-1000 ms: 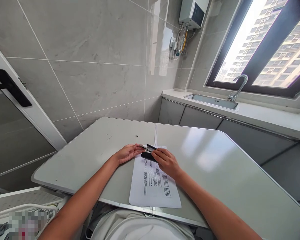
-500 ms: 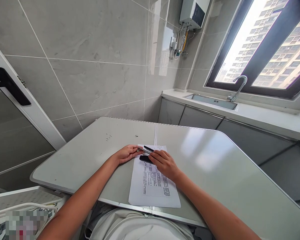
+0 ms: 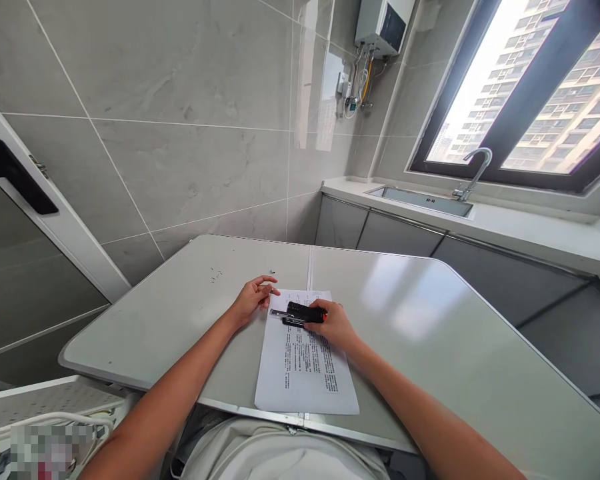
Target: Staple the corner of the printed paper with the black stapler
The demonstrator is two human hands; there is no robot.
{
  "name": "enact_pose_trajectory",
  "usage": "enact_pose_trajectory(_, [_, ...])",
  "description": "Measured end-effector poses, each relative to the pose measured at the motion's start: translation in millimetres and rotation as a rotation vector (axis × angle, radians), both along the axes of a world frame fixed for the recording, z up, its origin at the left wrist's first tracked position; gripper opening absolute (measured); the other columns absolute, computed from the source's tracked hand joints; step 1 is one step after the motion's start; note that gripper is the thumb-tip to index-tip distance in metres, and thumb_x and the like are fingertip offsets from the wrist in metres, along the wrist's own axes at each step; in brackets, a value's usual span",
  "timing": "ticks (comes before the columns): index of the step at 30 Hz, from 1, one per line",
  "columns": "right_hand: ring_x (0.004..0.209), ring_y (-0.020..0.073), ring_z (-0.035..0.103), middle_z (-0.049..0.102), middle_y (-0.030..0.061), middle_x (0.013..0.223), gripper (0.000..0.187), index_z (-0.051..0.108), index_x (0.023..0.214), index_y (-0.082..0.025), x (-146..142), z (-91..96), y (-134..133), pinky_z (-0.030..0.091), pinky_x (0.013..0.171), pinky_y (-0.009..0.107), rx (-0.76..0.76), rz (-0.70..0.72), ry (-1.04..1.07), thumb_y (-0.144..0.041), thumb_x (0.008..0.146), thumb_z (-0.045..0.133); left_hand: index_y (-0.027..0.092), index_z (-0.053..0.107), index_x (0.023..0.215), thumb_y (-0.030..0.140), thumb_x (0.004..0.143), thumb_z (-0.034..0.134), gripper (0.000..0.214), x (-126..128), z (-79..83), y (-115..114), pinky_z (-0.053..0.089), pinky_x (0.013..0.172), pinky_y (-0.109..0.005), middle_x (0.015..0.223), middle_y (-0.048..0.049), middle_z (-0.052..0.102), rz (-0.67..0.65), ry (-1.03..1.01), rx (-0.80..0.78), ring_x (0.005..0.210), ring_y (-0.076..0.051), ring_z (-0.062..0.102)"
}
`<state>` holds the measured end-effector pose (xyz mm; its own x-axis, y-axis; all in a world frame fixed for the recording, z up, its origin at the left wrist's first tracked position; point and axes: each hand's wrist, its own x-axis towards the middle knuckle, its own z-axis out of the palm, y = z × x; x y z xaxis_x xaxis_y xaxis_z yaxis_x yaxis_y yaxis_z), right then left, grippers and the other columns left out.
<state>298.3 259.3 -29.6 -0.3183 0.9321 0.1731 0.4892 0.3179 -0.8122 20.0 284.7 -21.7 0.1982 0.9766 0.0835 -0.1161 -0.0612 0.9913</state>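
Left hand (image 3: 251,301) is half curled, fingers apart, can't tell if it's pinching anything tiny, out over the table (image 3: 410,353) by the far left corner of the paper (image 3: 306,380). Over that sheet's far half, the right hand (image 3: 333,323) is gripping the right end of the black stapler (image 3: 303,312), so it's the nearer one. It runs roughly left-right, metal strip (image 3: 279,314) poking out left, just bodyward of those fingers.

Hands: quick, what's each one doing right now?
Left hand: fingers partly curled; can't tell whether they hold something small.
Right hand: closed, holding the stapler.
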Motion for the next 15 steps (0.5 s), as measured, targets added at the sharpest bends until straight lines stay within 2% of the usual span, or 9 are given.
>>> enact_pose_trajectory(3, [0.087,0.0242,0.067,0.074,0.0035,0.098,0.03,0.07,0.103,-0.024,-2,4.9,-2,0.054,0.074,0.036,0.146,0.002,-0.02,-0.038,0.079,0.08,0.015,0.062,0.118,0.058,0.087,0.075,0.054,4,5.1,-6,0.038,0.049,-0.02,0.094,-0.0095,0.077,-0.101,0.038,0.04,0.045,-0.004,0.048])
enact_pose_trajectory(7, [0.111,0.028,0.064,0.071,0.0092,0.119,0.026,0.067,0.119,-0.026,-11,15.7,-11,0.053,0.094,0.045,0.582,0.064,-0.012,-0.033,0.095,0.069,0.017,0.06,0.121,0.058,0.089,0.072,0.053,8,15.0,-17,0.044,0.055,-0.024,0.101,-0.0123,0.078,-0.25,0.093,0.083,0.044,-0.005,0.051])
enact_pose_trajectory(9, [0.115,0.0273,0.063,0.07,0.0097,0.125,0.032,0.063,0.131,-0.027,-18,18.0,-18,0.053,0.099,0.045,0.717,0.134,-0.054,-0.028,0.098,0.064,0.018,0.059,0.123,0.055,0.091,0.072,0.051,10,19.6,-22,0.044,0.056,-0.025,0.094,-0.0092,0.078,-0.334,0.125,0.093,0.044,-0.006,0.053])
enact_pose_trajectory(12, [0.117,0.0264,0.063,0.07,0.0085,0.127,0.04,0.059,0.14,-0.029,-28,15.5,-25,0.053,0.099,0.045,0.816,0.214,-0.134,-0.023,0.101,0.06,0.019,0.057,0.127,0.05,0.091,0.073,0.05,13,23.2,-29,0.04,0.052,-0.023,0.066,0.0017,0.069,-0.458,0.156,0.087,0.043,-0.01,0.055])
enact_pose_trajectory(15, [0.107,0.0242,0.065,0.074,0.0061,0.117,0.037,0.062,0.136,-0.031,-32,10.7,-28,0.054,0.094,0.043,0.866,0.227,-0.118,-0.019,0.101,0.058,0.021,0.056,0.123,0.047,0.089,0.076,0.048,18,22.9,-32,0.038,0.049,-0.021,0.059,0.006,0.062,-0.533,0.139,0.06,0.042,-0.01,0.055])
